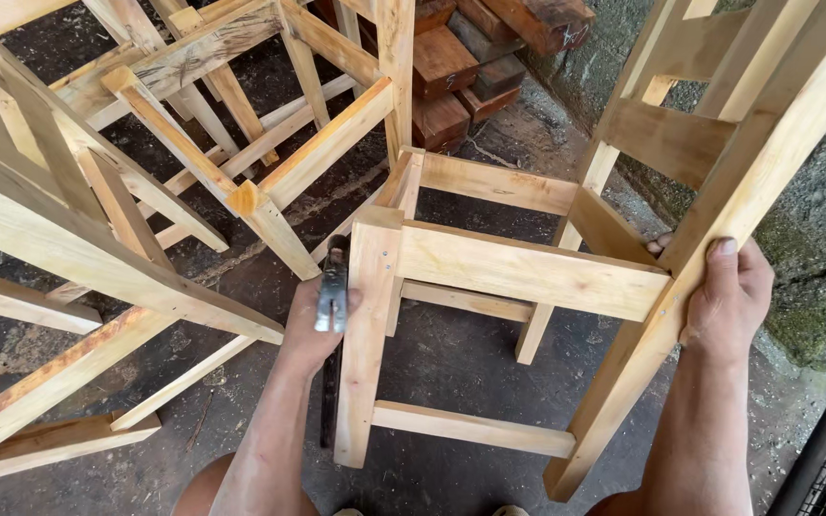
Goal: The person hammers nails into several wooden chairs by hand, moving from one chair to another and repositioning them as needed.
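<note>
While the head view looks straight down, I see the left hand (310, 330) wrapped shut around a hammer (333, 291): dull grey metal head sticking up past the knuckles, dark handle running down below the wrist, right beside the chair's front leg. Right hand (727, 291) is clamped around the long back post of an unfinished wooden chair frame (528, 272), thumb on top, fingers curled behind. Frame is pale raw lumber, square-section legs, flat rails, rough-sawn faces with visible grain; it stands on the dark, gritty floor (451, 354) between both arms. More bare chair frames (193, 143) of the same pale wood crowd the left side. Stack of darker reddish timber blocks (451, 67) sits at top centre, next to a rough mossy wall (815, 287).
</note>
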